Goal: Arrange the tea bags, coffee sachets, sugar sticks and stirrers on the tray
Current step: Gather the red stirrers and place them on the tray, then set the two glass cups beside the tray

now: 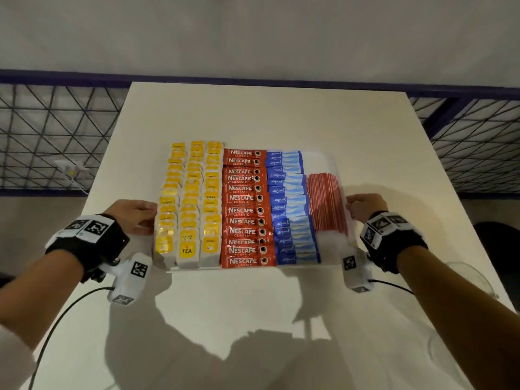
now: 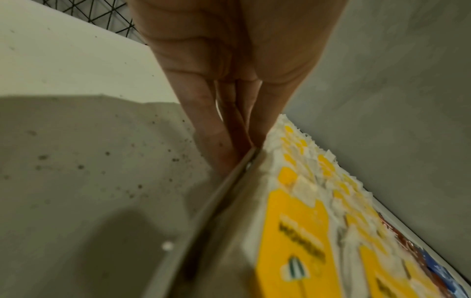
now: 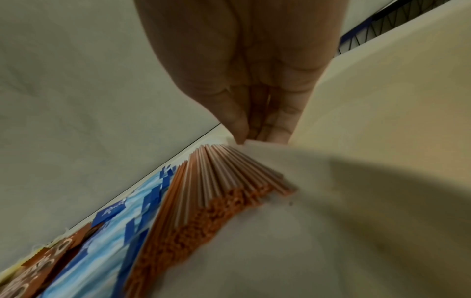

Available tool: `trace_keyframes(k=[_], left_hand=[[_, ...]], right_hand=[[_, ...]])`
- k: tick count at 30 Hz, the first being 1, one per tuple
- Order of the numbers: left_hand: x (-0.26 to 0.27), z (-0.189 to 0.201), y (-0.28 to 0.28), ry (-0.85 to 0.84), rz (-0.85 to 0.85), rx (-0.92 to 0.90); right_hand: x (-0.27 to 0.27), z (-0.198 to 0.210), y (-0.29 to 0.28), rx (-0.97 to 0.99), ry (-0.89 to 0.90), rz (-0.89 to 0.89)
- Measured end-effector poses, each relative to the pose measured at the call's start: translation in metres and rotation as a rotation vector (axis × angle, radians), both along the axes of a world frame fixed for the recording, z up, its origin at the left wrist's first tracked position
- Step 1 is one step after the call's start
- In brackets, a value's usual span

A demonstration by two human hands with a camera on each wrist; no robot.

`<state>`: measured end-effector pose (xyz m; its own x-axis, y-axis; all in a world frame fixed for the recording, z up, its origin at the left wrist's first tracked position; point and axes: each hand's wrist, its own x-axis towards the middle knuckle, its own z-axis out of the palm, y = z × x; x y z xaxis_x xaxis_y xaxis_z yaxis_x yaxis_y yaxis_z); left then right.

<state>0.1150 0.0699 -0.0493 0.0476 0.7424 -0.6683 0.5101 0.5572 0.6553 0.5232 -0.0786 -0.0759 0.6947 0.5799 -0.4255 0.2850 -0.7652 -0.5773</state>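
Both hands are gripping the tray by its side rims, likely steadying or shifting it on the table. The left hand and right hand are pinching, fingers together. Tea bags, coffee, sugar are running crosswise in rows; stirrers are pointing away.

White tray on table: tea bags left, coffee sachets, sugar sticks, stirrers right. Left hand and right hand grip opposite tray edges.
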Motion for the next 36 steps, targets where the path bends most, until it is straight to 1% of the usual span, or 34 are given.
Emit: trace_keyframes(k=[3,6,9,12,16,19,21,23,25,28,30,32,34,36], left_hand=[[0.002,0.000,0.005,-0.007,0.005,0.022],[0.004,0.000,0.008,-0.046,0.047,0.037],[0.008,0.001,0.006,-0.035,0.071,0.048],[0.010,-0.001,0.004,-0.063,0.109,0.038],[0.009,-0.003,0.000,-0.075,0.154,0.075],[0.006,-0.001,-0.005,-0.107,0.150,0.015],[0.002,0.003,-0.010,-0.096,0.135,0.006],[-0.005,0.007,-0.015,-0.056,0.119,0.086],[-0.013,0.010,-0.018,-0.018,0.092,0.219],[-0.016,0.021,-0.023,-0.022,0.085,0.433],[-0.003,0.034,-0.036,-0.085,0.019,0.506],[0.018,0.046,-0.053,-0.152,-0.090,0.548],[0.041,0.053,-0.072,-0.224,-0.204,0.548],[0.064,0.057,-0.096,-0.274,-0.315,0.519]], right_hand=[[0.002,-0.001,0.003,-0.003,0.011,-0.021],[0.002,0.000,0.005,0.005,0.015,-0.041],[0.001,0.002,0.006,0.022,0.044,-0.048],[-0.001,0.001,0.006,0.011,0.027,-0.049],[-0.004,0.002,0.002,0.033,0.049,-0.071],[-0.005,0.005,-0.004,0.043,0.095,-0.084],[-0.006,0.009,-0.006,0.029,0.125,-0.077],[-0.008,0.017,-0.009,-0.016,0.141,-0.043],[-0.014,0.030,-0.013,-0.042,0.111,0.013],[-0.023,0.058,-0.022,0.003,0.037,0.060],[-0.028,0.082,-0.034,0.013,-0.003,0.108],[-0.030,0.109,-0.052,-0.013,-0.049,0.166],[-0.024,0.132,-0.076,-0.022,-0.080,0.168],[-0.013,0.144,-0.104,-0.065,-0.122,0.172]])
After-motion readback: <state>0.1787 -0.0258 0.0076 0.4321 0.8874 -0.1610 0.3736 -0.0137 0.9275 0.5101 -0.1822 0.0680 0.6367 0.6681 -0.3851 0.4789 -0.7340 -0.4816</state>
